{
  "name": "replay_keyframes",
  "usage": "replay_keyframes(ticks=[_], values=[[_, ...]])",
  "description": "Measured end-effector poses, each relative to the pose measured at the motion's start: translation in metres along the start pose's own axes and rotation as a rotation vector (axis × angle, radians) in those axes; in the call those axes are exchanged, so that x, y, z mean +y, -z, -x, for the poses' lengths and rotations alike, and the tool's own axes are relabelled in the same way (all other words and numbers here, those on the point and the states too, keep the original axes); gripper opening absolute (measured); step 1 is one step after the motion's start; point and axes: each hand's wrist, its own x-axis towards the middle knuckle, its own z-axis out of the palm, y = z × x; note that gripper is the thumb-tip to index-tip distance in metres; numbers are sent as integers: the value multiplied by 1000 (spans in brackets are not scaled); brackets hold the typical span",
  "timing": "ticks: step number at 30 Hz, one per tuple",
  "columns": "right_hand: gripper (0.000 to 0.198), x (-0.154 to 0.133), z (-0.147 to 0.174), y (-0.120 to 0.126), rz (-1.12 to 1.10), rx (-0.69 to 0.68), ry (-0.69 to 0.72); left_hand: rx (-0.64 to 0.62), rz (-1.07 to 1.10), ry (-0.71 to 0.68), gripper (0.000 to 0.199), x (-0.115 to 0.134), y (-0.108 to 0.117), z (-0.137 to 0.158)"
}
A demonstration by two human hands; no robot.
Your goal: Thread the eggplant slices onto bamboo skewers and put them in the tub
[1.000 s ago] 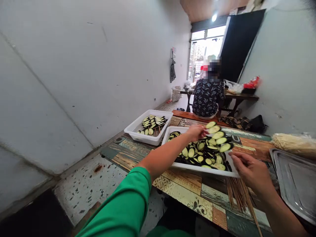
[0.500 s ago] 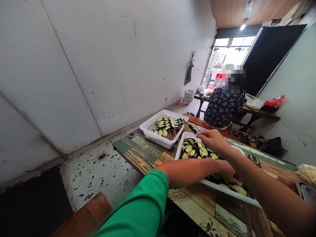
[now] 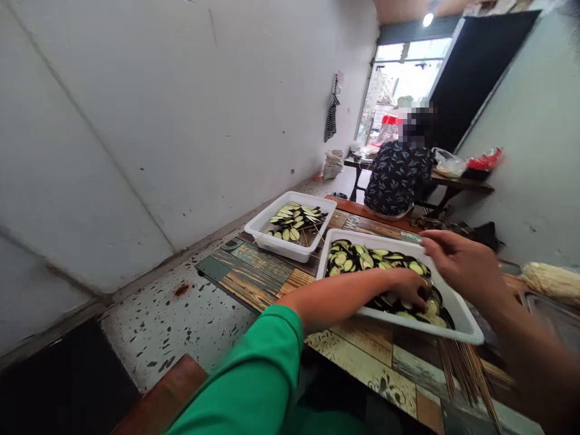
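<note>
My left hand (image 3: 412, 289) reaches down into the near white tray (image 3: 471, 331), its fingers curled around a sliced eggplant piece, with the fingertips partly hidden. Many oval eggplant slices (image 3: 347, 257), pale with dark skin edges, fill this tray. Above the tray's far right side is my right hand (image 3: 457, 266), slightly blurred, with thumb and forefinger a little apart and nothing visible between them. In the second white tray (image 3: 267, 240), to the left, lie eggplant skewers (image 3: 296, 220) with thin sticks poking out. Bare bamboo sticks (image 3: 466, 368) lie beneath the near tray's right end.
The trays stand on a patchwork wood-pattern table (image 3: 254, 275). At right are a metal tray (image 3: 550, 314) and a pale bagged bundle (image 3: 550, 281). A person in a leaf-patterned shirt (image 3: 394, 181) sits beyond, facing away. A white wall (image 3: 181, 133) runs along the left.
My right hand has moved right from above the near tray's middle; the eggplant skewer it held is no longer in it. My left hand stays among the slices. The camera view has shifted.
</note>
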Motion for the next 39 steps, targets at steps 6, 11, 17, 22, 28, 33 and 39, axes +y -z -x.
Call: replay_keyframes(ticks=[6, 11, 17, 22, 28, 33, 39], values=[[34, 108, 113, 20, 239, -234, -426, 6, -145, -70, 20, -20, 7, -23], [35, 113, 169, -6, 118, -371, -274, -65, 32, 31, 28, -35, 5, -26], [23, 108, 162, -23, 244, -389, -407, -68, 41, 77, 34, -31, 12, -22], [19, 133, 138, -10, 166, -330, -522, -106, -213, -21, 33, -28, 26, -21], [24, 130, 108, 5, -538, -61, -711, -57, -527, -54, 23, -19, 22, -18], [37, 99, 92, -3, -1026, -189, -656, -18, -648, -106, 12, -13, 10, -13], [38, 99, 100, -13, -888, -114, -547, -146, -592, -103, 19, -19, 5, -20]])
